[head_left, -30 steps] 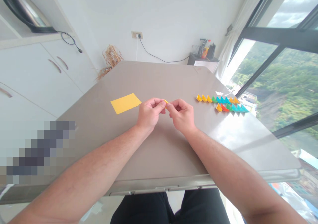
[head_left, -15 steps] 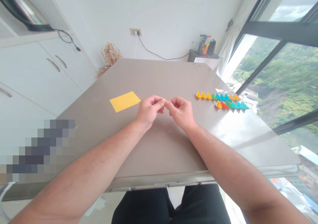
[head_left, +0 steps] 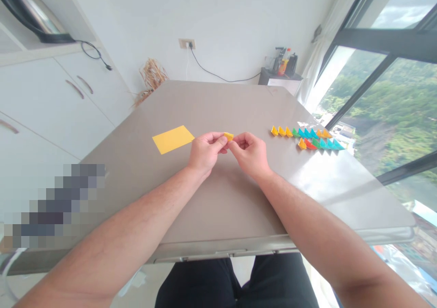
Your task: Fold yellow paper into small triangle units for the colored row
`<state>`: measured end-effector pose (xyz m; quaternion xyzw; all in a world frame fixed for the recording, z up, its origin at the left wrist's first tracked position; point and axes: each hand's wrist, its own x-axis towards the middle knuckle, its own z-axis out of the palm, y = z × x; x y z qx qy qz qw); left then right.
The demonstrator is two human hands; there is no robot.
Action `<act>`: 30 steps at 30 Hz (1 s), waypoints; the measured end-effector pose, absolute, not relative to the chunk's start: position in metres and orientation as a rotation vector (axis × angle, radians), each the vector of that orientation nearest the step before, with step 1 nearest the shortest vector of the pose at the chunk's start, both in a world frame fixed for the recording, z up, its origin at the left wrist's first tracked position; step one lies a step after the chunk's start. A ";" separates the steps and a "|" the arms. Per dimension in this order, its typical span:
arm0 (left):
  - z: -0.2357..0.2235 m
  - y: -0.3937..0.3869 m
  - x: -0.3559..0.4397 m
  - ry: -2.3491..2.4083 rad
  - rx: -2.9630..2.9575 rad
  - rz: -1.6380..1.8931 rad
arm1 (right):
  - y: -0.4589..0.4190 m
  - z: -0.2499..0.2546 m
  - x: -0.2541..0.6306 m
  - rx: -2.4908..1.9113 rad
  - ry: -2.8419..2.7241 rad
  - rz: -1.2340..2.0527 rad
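A small piece of folded yellow paper (head_left: 228, 136) is pinched between the thumb and fingers of my left hand (head_left: 206, 152). My right hand (head_left: 250, 153) has its thumb and forefinger closed on the paper's lower right edge. Both hands are above the middle of the table, fingertips almost meeting, and they hide part of the folds. Just left of my left hand lies a flat sheet of yellow paper (head_left: 173, 139).
Two rows of small folded paper boats (head_left: 307, 133) in yellow, green, blue, orange and red stand on the table (head_left: 218, 198) at the right, near the window. An electric kettle (head_left: 37, 14) sits on a shelf at the upper left.
The folded yellow paper has come up between my fingertips and more of its face shows. My hands have barely moved. The flat yellow sheet and paper boats are unchanged.
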<state>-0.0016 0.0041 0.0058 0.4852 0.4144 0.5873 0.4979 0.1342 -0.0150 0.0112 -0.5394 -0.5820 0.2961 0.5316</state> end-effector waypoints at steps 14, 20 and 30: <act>0.002 0.002 0.000 1.153 1.414 1.458 | -0.014 0.014 0.132 -1.279 -1.373 0.857; 0.004 0.001 0.002 1.161 1.404 1.505 | -0.015 0.017 0.129 -1.246 -1.342 0.934; 0.000 0.003 -0.001 1.229 1.441 1.412 | -0.009 0.005 0.137 -1.284 -1.461 0.473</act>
